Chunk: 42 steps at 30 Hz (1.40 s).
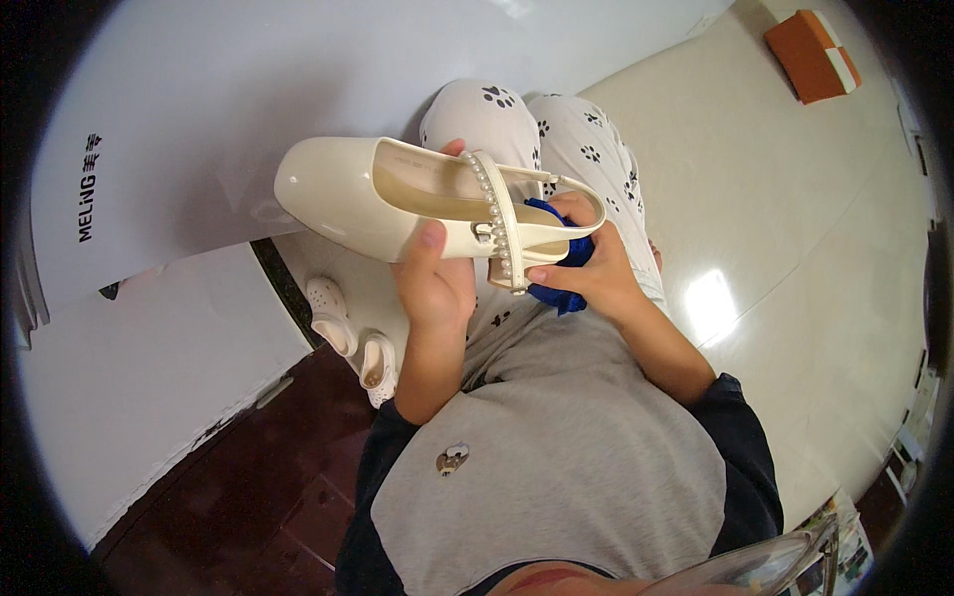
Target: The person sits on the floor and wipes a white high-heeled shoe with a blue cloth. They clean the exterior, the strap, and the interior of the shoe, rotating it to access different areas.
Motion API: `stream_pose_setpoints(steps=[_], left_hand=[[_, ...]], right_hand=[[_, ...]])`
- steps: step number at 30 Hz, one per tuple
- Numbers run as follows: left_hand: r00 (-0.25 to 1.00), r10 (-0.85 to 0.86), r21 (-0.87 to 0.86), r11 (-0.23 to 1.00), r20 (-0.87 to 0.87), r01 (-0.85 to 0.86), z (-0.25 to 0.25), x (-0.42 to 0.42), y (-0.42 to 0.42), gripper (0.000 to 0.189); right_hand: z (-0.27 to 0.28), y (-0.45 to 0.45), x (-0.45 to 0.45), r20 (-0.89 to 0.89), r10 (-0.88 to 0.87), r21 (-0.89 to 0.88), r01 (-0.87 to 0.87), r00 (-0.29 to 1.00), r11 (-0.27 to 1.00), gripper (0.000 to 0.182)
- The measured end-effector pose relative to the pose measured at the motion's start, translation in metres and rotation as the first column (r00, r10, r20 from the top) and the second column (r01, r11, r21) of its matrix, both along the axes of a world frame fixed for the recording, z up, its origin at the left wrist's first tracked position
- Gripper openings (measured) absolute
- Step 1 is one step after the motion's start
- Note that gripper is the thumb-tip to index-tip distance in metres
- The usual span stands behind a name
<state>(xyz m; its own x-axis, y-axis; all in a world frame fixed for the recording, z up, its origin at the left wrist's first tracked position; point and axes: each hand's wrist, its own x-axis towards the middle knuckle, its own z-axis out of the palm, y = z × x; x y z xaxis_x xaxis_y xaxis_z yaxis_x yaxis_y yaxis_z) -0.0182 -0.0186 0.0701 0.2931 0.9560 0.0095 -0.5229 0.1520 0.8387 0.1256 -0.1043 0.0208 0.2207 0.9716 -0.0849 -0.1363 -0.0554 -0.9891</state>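
Note:
A glossy cream slingback shoe (339,197) is held above my lap, its square toe towards the left. A strap trimmed with pearl-like beads (496,201) crosses its opening, and a small buckle sits at the side. My left hand (437,283) grips the shoe around its middle, thumb on the near side and a fingertip showing at the far edge. At the heel, my right hand (607,261) holds a crumpled dark blue cloth (559,298) against the shoe. The heel strap loops over the right hand's fingers, and part of the cloth is hidden.
My knees, in paw-print trousers (589,141), are beneath the shoe. A large white appliance (186,149) bearing writing stands close at the left. A pair of white clogs (332,316) rests on the floor. An orange-brown box (805,59) lies at the far right on pale tiles.

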Motion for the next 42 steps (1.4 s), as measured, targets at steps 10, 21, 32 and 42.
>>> stream_pose_setpoints(steps=[10, 21, 32, 42], left_hand=[[0.978, -0.177, -0.022, 0.984, -0.108, 0.175, -0.030, 0.005, 0.004, 0.079], [0.970, -0.134, -0.142, 0.984, -0.205, 0.106, -0.058, 0.007, 0.014, 0.074], [0.998, -0.012, -0.292, 0.956, -0.058, -0.006, -0.091, 0.000, 0.019, 0.066], [0.982, 0.014, -0.158, 0.986, -0.189, -0.045, -0.115, -0.006, 0.005, 0.067]], right_hand=[[-0.005, -0.003, 0.017, 0.108, 0.062, -0.023, -0.060, 0.992, 0.998, 0.053], [0.012, -0.022, 0.064, 0.231, 0.085, 0.145, -0.121, 0.969, 0.982, 0.024], [0.057, -0.014, 0.043, 0.432, 0.261, 0.070, -0.320, 0.863, 0.945, 0.018], [0.048, 0.007, 0.004, 0.521, 0.168, -0.048, -0.168, 0.837, 0.985, 0.016]])
